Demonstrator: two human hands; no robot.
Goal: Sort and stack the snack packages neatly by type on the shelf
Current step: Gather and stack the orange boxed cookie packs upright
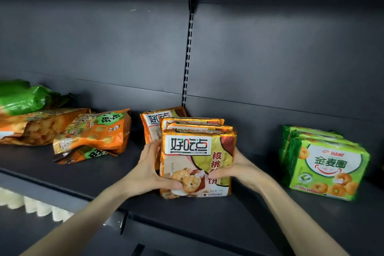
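Note:
Several orange walnut-cookie packages (197,151) stand upright in a row on the dark shelf (207,216), middle of view. My left hand (151,169) grips the row's left side, thumb curled over the front package's lower face. My right hand (239,169) grips the right side, fingers curled onto the front. One more of the same packages (152,122) leans behind, to the left. A neat upright row of green ring-biscuit packages (326,164) stands at the right. Orange cracker bags (91,133) lie jumbled at the left, with green bags (22,97) piled on top at the far left.
The shelf's back wall (270,58) is dark grey with a slotted upright (188,58) in the middle. Bare shelf surface lies between the cookie row and the green row. White items (31,203) show on a lower level at the bottom left.

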